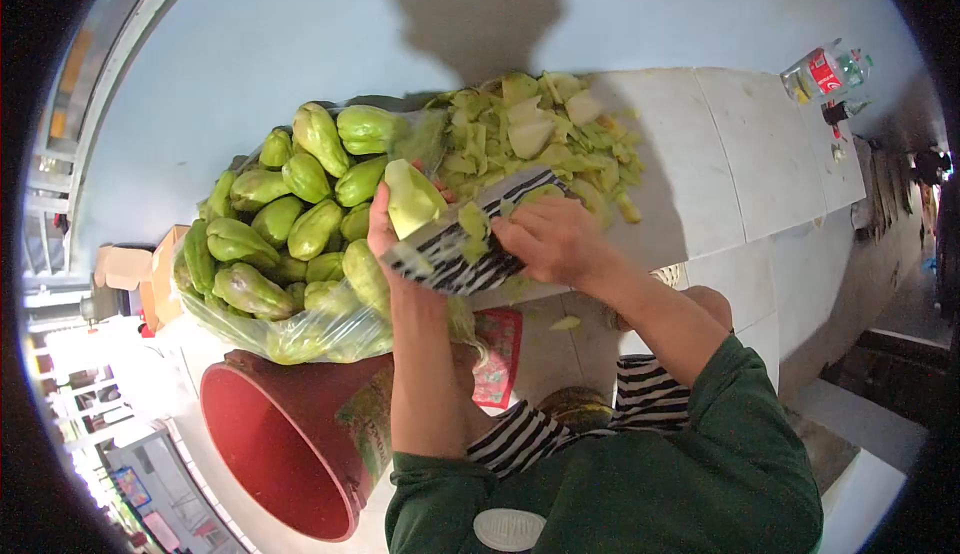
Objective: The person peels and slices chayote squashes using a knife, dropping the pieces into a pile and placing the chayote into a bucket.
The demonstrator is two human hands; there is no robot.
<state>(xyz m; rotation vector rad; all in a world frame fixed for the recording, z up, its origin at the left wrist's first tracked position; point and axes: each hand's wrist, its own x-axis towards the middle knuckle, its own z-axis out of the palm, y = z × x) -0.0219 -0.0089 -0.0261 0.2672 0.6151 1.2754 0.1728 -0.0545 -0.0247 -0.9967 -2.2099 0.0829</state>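
Observation:
My left hand (pixel 383 222) is closed around a peeled, pale green chayote (pixel 408 199), held just in front of the bag of fruit. A broad-bladed knife (pixel 450 259) is gripped in my right hand (pixel 550 239); its handle is hidden by my fingers. The blade lies beside the lower side of the chayote, and whether it touches is unclear. Black and white stripes show on the shiny blade, and bits of green peel (pixel 473 222) cling to it. Many unpeeled green chayotes (pixel 315 229) fill a clear plastic bag (pixel 290 339) to the left.
Peels and pale pieces (pixel 540 134) are heaped on the white tiled ledge (pixel 730 174) against the wall. Below the bag, a red bucket (pixel 215 404) lies tipped, beside a red patterned cloth (pixel 497 354). A plastic bottle (pixel 828 72) is at the far right; a cardboard box (pixel 165 274) stands left.

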